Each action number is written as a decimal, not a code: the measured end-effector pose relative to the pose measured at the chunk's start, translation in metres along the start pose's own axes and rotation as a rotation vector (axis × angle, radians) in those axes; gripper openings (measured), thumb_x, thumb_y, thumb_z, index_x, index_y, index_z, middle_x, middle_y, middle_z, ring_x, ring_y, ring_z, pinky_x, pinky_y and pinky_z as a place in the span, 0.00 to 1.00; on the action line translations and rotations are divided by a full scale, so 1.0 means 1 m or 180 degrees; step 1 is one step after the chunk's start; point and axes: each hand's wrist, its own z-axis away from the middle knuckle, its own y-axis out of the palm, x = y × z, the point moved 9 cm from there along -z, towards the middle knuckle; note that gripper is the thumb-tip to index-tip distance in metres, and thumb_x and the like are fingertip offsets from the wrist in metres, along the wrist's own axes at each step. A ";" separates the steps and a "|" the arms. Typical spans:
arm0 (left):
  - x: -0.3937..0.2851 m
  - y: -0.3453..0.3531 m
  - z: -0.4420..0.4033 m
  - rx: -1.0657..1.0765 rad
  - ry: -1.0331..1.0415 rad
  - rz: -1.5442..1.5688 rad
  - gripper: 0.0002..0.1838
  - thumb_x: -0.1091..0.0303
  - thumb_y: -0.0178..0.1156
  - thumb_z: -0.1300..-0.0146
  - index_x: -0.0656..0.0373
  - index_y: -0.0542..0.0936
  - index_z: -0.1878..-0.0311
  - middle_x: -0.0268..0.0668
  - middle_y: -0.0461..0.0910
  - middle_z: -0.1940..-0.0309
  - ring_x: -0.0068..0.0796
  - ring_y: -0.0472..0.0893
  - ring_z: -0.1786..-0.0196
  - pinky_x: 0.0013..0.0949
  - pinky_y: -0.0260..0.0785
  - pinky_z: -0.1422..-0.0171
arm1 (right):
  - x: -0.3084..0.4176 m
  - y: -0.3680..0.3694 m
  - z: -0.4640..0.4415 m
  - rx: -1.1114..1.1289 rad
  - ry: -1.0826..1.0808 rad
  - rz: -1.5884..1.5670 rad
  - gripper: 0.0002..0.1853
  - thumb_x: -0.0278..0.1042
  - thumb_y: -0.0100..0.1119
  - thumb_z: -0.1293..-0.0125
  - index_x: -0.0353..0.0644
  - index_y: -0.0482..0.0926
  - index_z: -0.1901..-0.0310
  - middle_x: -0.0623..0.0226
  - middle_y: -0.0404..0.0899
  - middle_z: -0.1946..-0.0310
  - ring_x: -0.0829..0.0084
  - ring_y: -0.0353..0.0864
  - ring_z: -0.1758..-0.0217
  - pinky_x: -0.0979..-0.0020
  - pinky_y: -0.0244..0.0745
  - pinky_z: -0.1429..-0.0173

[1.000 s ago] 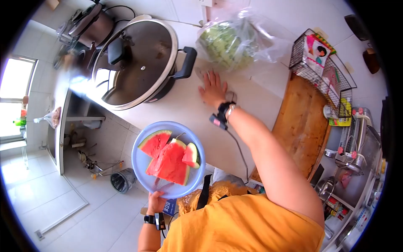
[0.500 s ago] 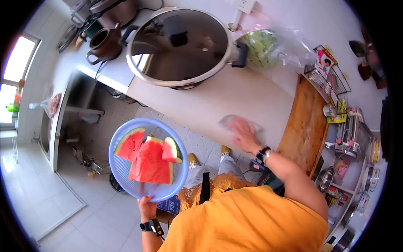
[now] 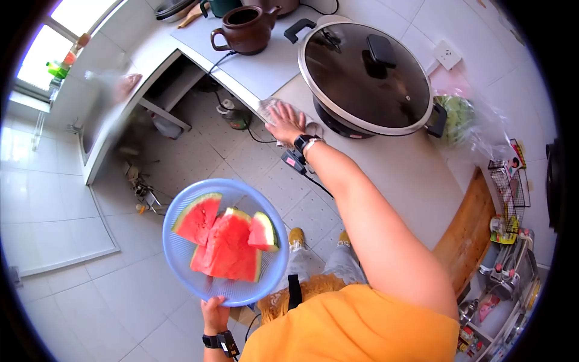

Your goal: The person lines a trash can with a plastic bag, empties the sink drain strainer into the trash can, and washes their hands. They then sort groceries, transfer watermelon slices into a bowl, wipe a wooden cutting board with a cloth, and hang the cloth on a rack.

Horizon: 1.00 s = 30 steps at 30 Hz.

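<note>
My left hand [image 3: 215, 315] grips the near rim of a round blue plastic colander [image 3: 171, 256], held out over the floor. Inside it lie several cut pieces of watermelon [image 3: 229, 248], red flesh with green rind. The thumb shows at the rim; the other fingers are partly hidden beneath. My right hand [image 3: 286, 124] lies flat with fingers spread on a pale cloth [image 3: 269, 105], pressed to the counter [image 3: 386, 175] at its front edge. Just to the right of that hand stands a large electric pan [image 3: 368, 78] with a dark glass lid.
A brown clay teapot [image 3: 244, 33] stands on the far counter, a black cord [image 3: 217, 67] hanging near it. Bagged green vegetables [image 3: 455, 117] lie beyond the pan. A wooden board [image 3: 464, 235] and a wire rack [image 3: 509, 193] are at the right. Tiled floor [image 3: 120, 301] spreads below.
My right hand has moved with the cloth from the counter's right part to its left front edge, left of the pan. The view has turned left. My left hand still holds the colander.
</note>
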 end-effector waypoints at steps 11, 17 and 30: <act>0.001 0.079 -0.020 0.0848 -0.0807 -0.1132 0.30 0.81 0.48 0.54 0.65 0.63 0.42 0.40 0.72 0.56 0.35 0.75 0.56 0.38 0.69 0.51 | -0.106 -0.023 0.320 0.0072 -0.0097 0.0156 0.34 0.51 0.43 0.36 0.51 0.46 0.32 0.67 0.39 0.30 0.67 0.34 0.27 0.51 0.30 0.30; 0.056 0.172 -0.031 0.1755 -0.1566 -0.1470 0.36 0.79 0.48 0.55 0.64 0.57 0.37 0.45 0.67 0.45 0.43 0.70 0.44 0.42 0.65 0.43 | -0.308 -0.071 0.443 -0.0827 0.2220 -0.0166 0.33 0.57 0.40 0.38 0.52 0.51 0.34 0.65 0.40 0.30 0.63 0.35 0.27 0.42 0.32 0.34; 0.145 0.282 -0.046 0.2181 -0.1955 -0.1805 0.34 0.77 0.47 0.51 0.62 0.54 0.36 0.54 0.68 0.47 0.45 0.76 0.51 0.33 0.76 0.64 | -0.346 -0.068 0.480 -0.1104 0.2381 0.0028 0.31 0.50 0.43 0.38 0.56 0.50 0.33 0.66 0.42 0.31 0.59 0.37 0.28 0.44 0.32 0.32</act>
